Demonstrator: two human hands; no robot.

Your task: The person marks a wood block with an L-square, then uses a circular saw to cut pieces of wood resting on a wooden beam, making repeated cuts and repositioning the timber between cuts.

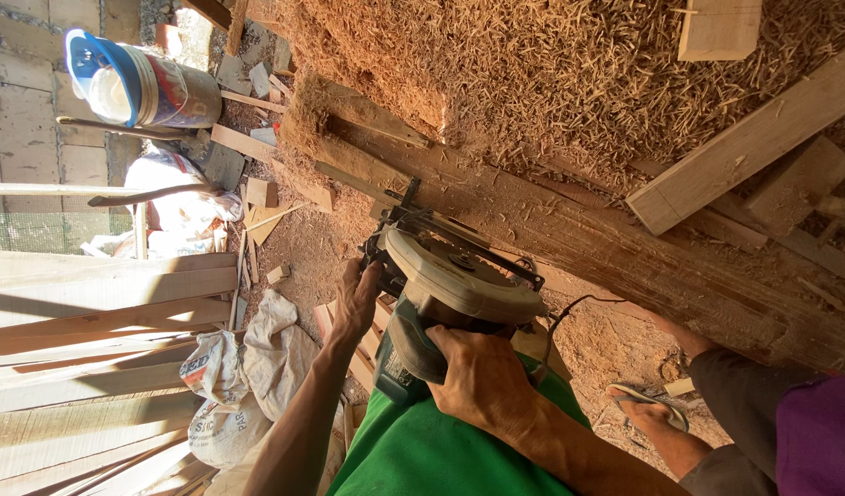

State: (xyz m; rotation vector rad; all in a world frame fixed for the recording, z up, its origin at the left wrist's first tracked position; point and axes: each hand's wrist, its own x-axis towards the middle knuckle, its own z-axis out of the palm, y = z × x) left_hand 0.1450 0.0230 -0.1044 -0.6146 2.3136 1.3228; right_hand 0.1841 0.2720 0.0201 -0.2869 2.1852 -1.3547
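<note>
A circular saw [450, 276] with a beige blade guard and a dark green body rests on a long rough wooden beam [624, 248] that runs diagonally across the view. My right hand [482, 377] is wrapped around the saw's rear handle. At the saw's front-left edge, my left hand [358, 298] grips its base plate or front knob; which of the two is hidden. A black cord [574, 303] loops out from the saw. My green clothing [422, 450] fills the bottom centre.
A heap of wood shavings [533, 73] lies beyond the beam, with loose boards [744, 147] on it. Stacked planks [91, 349] and white sacks [248, 367] are at left, with a tin with a blue lid [137, 87] above them. Another person's sandalled foot [647, 404] and purple garment [817, 432] are at lower right.
</note>
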